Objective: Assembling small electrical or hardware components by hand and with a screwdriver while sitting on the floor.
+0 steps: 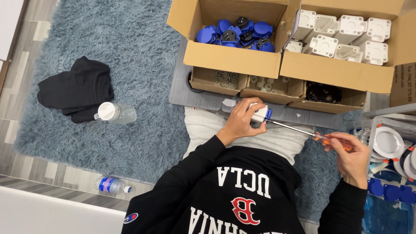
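Screwdriver tip in fingers-held part

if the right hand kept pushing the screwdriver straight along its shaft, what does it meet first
The right hand aims the orange-handled screwdriver up and to the left; its tip already looks to be at the small white and blue part in the left hand, so that part comes first.

— What packaging is in view?

— Two big open cardboard boxes side by side at the top: the left box holds blue parts, the right box white ones. Three small brown trays sit just in front (contents small, hard to tell).

— Any labels?

— A blue label on the plastic bottle lying on the floor, lower left.
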